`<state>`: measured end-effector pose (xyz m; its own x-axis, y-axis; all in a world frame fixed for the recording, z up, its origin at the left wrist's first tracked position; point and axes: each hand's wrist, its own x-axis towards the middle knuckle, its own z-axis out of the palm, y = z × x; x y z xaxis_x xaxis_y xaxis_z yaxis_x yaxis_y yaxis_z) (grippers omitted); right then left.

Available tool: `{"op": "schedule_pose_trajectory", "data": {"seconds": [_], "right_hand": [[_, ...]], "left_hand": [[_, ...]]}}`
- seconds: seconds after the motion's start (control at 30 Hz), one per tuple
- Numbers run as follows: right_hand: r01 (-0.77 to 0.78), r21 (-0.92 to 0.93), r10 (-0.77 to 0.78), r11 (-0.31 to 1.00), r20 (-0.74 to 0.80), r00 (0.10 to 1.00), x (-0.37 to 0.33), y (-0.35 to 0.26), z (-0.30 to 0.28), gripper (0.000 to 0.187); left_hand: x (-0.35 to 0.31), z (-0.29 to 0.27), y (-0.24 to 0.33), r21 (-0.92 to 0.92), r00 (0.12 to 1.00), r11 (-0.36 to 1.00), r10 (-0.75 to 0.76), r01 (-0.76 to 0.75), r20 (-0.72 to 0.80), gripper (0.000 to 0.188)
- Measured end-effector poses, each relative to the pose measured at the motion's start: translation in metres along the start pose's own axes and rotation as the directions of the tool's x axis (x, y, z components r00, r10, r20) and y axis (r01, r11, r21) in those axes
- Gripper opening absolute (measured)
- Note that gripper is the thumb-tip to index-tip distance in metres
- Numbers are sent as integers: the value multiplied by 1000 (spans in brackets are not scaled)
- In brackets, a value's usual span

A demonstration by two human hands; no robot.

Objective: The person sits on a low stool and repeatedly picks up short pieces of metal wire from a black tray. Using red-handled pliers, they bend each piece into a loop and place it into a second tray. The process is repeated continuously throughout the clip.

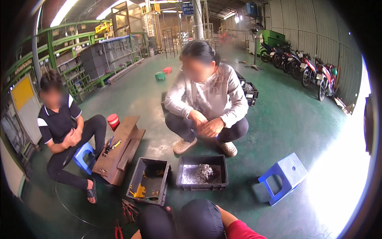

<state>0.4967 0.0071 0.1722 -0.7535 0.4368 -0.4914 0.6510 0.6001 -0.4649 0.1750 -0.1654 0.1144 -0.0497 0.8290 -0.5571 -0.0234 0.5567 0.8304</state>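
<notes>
My two dark-trousered knees (201,221) rise at the lower edge and hide both my hands. Beside the right knee a bit of my right forearm (227,218) shows, with a red sleeve (244,232) behind it. Only a sliver of my left arm (136,235) is visible. Just beyond my knees stands a black crate (183,184) with a heap of small shiny metal pieces (203,172) inside. To its left, another black crate (137,165) holds yellow pieces (139,191). Red-handled pliers (129,210) lie on the floor near my left knee, with another red-handled pair (118,231) closer in.
A person in a light sweatshirt (207,91) squats opposite, hands together. Another person (59,123) sits at left beside a brown metal bench (115,157) with tools. A blue stool (284,175) stands at right. Behind are a red bucket (113,120) and parked motorbikes (306,69).
</notes>
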Motion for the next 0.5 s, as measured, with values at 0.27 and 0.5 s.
{"op": "schedule_pose_trajectory", "data": {"seconds": [0.27, 0.5], "right_hand": [[24, 50, -18, 998, -118, 993, -26, -4, 7, 29], [18, 131, 5, 991, -180, 984, -36, -1, 15, 29]], "left_hand": [[-61, 20, 29, 150, 1000, 989, 13, -15, 10, 29], [-85, 22, 12, 189, 1000, 982, -3, -3, 31, 29]]}}
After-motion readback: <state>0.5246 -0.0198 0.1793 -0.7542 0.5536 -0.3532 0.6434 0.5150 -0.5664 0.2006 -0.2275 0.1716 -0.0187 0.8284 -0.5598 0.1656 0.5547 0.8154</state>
